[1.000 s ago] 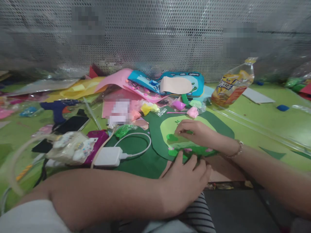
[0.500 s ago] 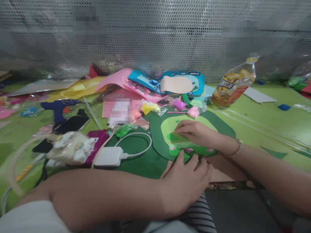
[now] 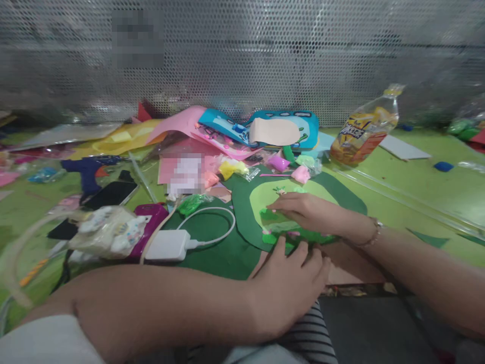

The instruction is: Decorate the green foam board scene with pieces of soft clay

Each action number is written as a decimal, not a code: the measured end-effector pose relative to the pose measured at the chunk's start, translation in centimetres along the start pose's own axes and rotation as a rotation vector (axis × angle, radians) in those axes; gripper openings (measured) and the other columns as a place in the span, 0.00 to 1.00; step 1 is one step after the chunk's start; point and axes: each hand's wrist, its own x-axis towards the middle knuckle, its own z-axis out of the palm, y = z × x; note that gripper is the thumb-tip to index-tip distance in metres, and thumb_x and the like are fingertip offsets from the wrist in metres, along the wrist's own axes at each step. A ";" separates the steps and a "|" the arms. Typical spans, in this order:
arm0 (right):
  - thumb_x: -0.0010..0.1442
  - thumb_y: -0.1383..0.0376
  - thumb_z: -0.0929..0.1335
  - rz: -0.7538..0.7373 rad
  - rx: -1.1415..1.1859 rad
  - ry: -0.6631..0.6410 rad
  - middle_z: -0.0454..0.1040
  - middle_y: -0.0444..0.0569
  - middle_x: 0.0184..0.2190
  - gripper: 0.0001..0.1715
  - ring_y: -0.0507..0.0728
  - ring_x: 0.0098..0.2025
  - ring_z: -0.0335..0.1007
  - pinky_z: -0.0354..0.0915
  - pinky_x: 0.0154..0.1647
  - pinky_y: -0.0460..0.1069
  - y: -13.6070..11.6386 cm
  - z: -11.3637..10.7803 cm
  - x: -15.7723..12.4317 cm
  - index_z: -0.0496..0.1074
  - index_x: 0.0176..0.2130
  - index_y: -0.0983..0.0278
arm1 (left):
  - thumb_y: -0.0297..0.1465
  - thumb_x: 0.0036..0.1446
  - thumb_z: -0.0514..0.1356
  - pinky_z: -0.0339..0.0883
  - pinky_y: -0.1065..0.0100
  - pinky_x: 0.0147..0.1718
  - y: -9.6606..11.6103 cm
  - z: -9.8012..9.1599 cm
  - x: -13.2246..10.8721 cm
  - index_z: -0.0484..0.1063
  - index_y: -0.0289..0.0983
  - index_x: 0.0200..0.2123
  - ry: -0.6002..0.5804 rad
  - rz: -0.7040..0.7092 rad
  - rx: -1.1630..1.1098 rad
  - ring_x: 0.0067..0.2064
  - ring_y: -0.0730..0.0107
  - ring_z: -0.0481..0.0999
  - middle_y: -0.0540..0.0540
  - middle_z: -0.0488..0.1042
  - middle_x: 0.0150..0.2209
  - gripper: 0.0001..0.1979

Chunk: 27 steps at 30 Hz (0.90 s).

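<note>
In front of me lies a dark green paper cutout [image 3: 242, 202] with a light green panel [image 3: 261, 191] on it. Bright green clay [image 3: 270, 237] with small pink bits runs along the panel's lower edge. Fingers apart, my left hand [image 3: 291, 283] rests at the cutout's front edge, fingertips by that clay. My right hand [image 3: 308, 211] is over the panel, its fingers closed together and their tips low at a green clay patch [image 3: 267, 214]. Whatever they might pinch is hidden. A small green-topped shape [image 3: 279, 190] sits just above these fingertips.
A tilted plastic bottle [image 3: 364, 129] stands at back right. Bagged clay lumps [image 3: 278, 162] and decorated blue paper [image 3: 310, 121] lie behind the cutout. Left are a glue gun [image 3: 89, 174], a phone [image 3: 113, 194] and a white charger [image 3: 166, 244] with its cable. A perforated metal panel [image 3: 242, 60] rises behind.
My right hand has shifted slightly down toward me, uncovering more of the small green-topped shape and panel above it. My left hand stays in place.
</note>
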 end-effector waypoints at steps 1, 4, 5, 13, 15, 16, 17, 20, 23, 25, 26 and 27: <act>0.62 0.73 0.58 -0.004 -0.004 -0.001 0.72 0.53 0.41 0.20 0.56 0.44 0.68 0.66 0.44 0.50 0.0 0.0 0.0 0.68 0.51 0.65 | 0.27 0.63 0.40 0.56 0.50 0.52 0.0 0.0 0.0 0.56 0.34 0.59 -0.002 0.000 0.002 0.57 0.56 0.58 0.44 0.61 0.57 0.23; 0.62 0.72 0.58 -0.007 -0.010 -0.007 0.72 0.53 0.41 0.20 0.56 0.43 0.68 0.66 0.44 0.50 0.0 0.0 0.0 0.68 0.50 0.66 | 0.27 0.63 0.40 0.57 0.51 0.52 0.0 -0.1 0.1 0.56 0.34 0.59 0.003 -0.002 0.006 0.57 0.57 0.59 0.44 0.61 0.57 0.23; 0.62 0.72 0.58 -0.006 -0.009 -0.008 0.72 0.54 0.40 0.19 0.56 0.43 0.68 0.66 0.44 0.50 0.0 0.0 0.0 0.68 0.50 0.66 | 0.27 0.63 0.39 0.57 0.51 0.52 0.0 -0.1 0.1 0.56 0.34 0.59 0.005 0.001 0.005 0.57 0.57 0.59 0.44 0.61 0.57 0.23; 0.63 0.71 0.58 -0.026 -0.003 -0.025 0.72 0.53 0.43 0.19 0.56 0.46 0.68 0.65 0.47 0.51 0.1 0.1 -0.1 0.68 0.51 0.65 | 0.27 0.63 0.39 0.57 0.52 0.51 0.1 -0.1 0.0 0.57 0.36 0.59 -0.013 -0.008 0.017 0.57 0.58 0.58 0.44 0.61 0.57 0.23; 0.63 0.71 0.58 -0.025 -0.004 -0.024 0.73 0.53 0.42 0.19 0.56 0.45 0.68 0.66 0.46 0.51 0.0 0.1 0.0 0.68 0.51 0.65 | 0.27 0.63 0.39 0.57 0.52 0.52 0.1 -0.1 0.0 0.57 0.35 0.59 -0.016 -0.005 0.019 0.57 0.57 0.58 0.43 0.61 0.57 0.23; 0.63 0.71 0.58 -0.024 -0.007 -0.023 0.73 0.53 0.42 0.19 0.56 0.45 0.68 0.66 0.46 0.51 0.0 0.0 0.0 0.68 0.51 0.65 | 0.27 0.63 0.39 0.56 0.51 0.52 0.1 -0.1 0.0 0.56 0.35 0.59 -0.016 -0.004 0.019 0.57 0.57 0.58 0.43 0.61 0.57 0.23; 0.62 0.72 0.58 -0.022 -0.010 -0.023 0.73 0.53 0.42 0.19 0.56 0.45 0.68 0.66 0.47 0.51 -0.1 0.0 0.0 0.68 0.51 0.65 | 0.27 0.63 0.39 0.56 0.51 0.52 0.1 -0.1 0.0 0.56 0.35 0.60 -0.016 -0.003 0.019 0.57 0.57 0.58 0.43 0.61 0.57 0.23; 0.62 0.73 0.58 -0.024 -0.023 -0.019 0.73 0.53 0.43 0.20 0.56 0.46 0.68 0.65 0.47 0.51 -0.2 0.0 0.0 0.68 0.51 0.66 | 0.27 0.63 0.39 0.57 0.51 0.52 0.0 -0.1 0.0 0.56 0.35 0.60 -0.013 -0.004 0.020 0.58 0.57 0.58 0.43 0.60 0.57 0.23; 0.62 0.73 0.58 -0.034 -0.028 -0.008 0.73 0.53 0.44 0.20 0.56 0.46 0.68 0.65 0.47 0.50 -0.2 -0.1 -0.1 0.68 0.51 0.66 | 0.27 0.63 0.39 0.57 0.52 0.51 0.0 -0.1 0.0 0.56 0.35 0.60 -0.012 -0.002 0.022 0.57 0.57 0.58 0.43 0.61 0.57 0.23; 0.63 0.72 0.58 -0.032 -0.033 -0.003 0.73 0.53 0.43 0.19 0.55 0.47 0.68 0.65 0.48 0.50 0.0 -0.1 -0.2 0.68 0.51 0.66 | 0.27 0.63 0.40 0.56 0.51 0.52 0.1 -0.1 0.0 0.56 0.35 0.59 -0.009 0.002 0.021 0.57 0.57 0.59 0.43 0.61 0.57 0.23; 0.63 0.71 0.58 -0.029 -0.036 0.000 0.73 0.54 0.43 0.19 0.55 0.47 0.68 0.65 0.47 0.50 0.0 -0.1 -0.2 0.68 0.51 0.66 | 0.27 0.63 0.40 0.56 0.51 0.52 0.1 -0.1 0.0 0.56 0.34 0.59 -0.007 0.003 0.020 0.57 0.57 0.59 0.43 0.61 0.57 0.23; 0.63 0.70 0.58 -0.027 -0.042 0.001 0.73 0.54 0.43 0.19 0.55 0.46 0.68 0.66 0.47 0.50 0.1 -0.1 -0.2 0.69 0.51 0.66 | 0.27 0.63 0.40 0.56 0.51 0.52 0.1 -0.1 0.0 0.56 0.34 0.59 -0.005 0.003 0.018 0.57 0.57 0.59 0.43 0.61 0.57 0.23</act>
